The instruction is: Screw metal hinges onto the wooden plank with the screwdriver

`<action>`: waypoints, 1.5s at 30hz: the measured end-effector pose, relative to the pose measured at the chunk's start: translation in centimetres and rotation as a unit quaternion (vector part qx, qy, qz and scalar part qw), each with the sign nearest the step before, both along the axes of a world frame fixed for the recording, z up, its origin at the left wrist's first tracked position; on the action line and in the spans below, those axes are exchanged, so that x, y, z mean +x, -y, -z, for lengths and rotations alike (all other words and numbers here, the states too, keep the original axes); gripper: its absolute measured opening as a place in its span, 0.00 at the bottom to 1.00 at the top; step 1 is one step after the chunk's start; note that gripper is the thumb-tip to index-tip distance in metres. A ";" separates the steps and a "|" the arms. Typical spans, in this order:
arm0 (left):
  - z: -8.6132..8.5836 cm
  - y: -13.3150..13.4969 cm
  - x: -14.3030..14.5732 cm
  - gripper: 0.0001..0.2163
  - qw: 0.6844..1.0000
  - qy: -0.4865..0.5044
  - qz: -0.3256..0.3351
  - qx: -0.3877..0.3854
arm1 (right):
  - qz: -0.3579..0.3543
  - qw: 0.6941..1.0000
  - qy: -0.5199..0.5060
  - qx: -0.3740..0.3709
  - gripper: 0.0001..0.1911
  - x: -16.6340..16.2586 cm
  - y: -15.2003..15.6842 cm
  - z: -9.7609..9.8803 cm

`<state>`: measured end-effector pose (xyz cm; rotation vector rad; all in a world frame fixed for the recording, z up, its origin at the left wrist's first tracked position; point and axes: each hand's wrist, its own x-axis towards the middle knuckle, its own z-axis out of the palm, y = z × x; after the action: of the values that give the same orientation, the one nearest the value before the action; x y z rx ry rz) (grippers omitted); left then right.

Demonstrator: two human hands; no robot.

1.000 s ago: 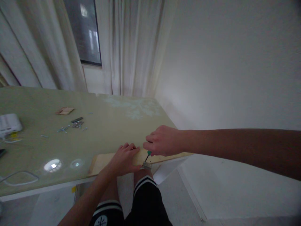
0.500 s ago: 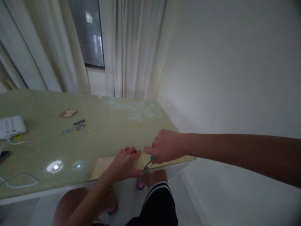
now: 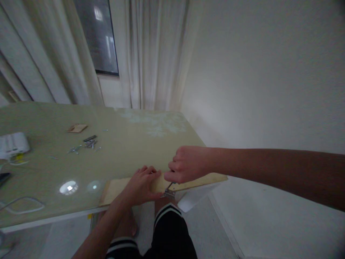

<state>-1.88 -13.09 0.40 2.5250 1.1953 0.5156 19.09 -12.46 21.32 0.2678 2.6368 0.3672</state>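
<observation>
A light wooden board lies along the front edge of the table. My left hand clasps it, fingers over the top and thumb at the front edge beside a small metal hinge. My right hand is closed round a screwdriver, whose handle the fingers hide. The screwdriver's shaft slants down to the hinge at the board's front edge. Whether its tip sits in a screw is too small to tell.
On the table's left lie several screws, a pile of small metal parts, a thin wooden piece, a white device and a looped cable. A white wall rises on the right.
My right hand has turned and its fingers have curled in, covering the green screwdriver handle that showed before. My left hand has stayed on the board. My legs have shifted below the table.
</observation>
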 end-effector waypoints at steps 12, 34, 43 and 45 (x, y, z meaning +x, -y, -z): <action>-0.4 0.1 -0.2 0.26 1.000 -0.007 0.008 0.006 | -0.017 0.999 0.009 -0.047 0.10 -0.2 0.9 -0.5; 0.1 0.0 -0.2 0.32 1.000 -0.006 0.006 0.022 | 0.271 0.961 0.015 -0.046 0.19 -0.1 0.0 0.6; -0.1 0.2 -0.1 0.29 1.000 -0.006 0.001 0.020 | 0.023 0.998 0.055 -0.012 0.11 -0.2 0.6 -0.5; -0.1 0.2 -0.1 0.31 1.000 -0.007 -0.001 0.017 | 0.054 0.997 0.055 -0.011 0.11 -0.3 0.7 -0.2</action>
<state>-1.97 -13.31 0.47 2.5606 1.2037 0.5253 18.78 -13.20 21.54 0.3690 2.5044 0.3073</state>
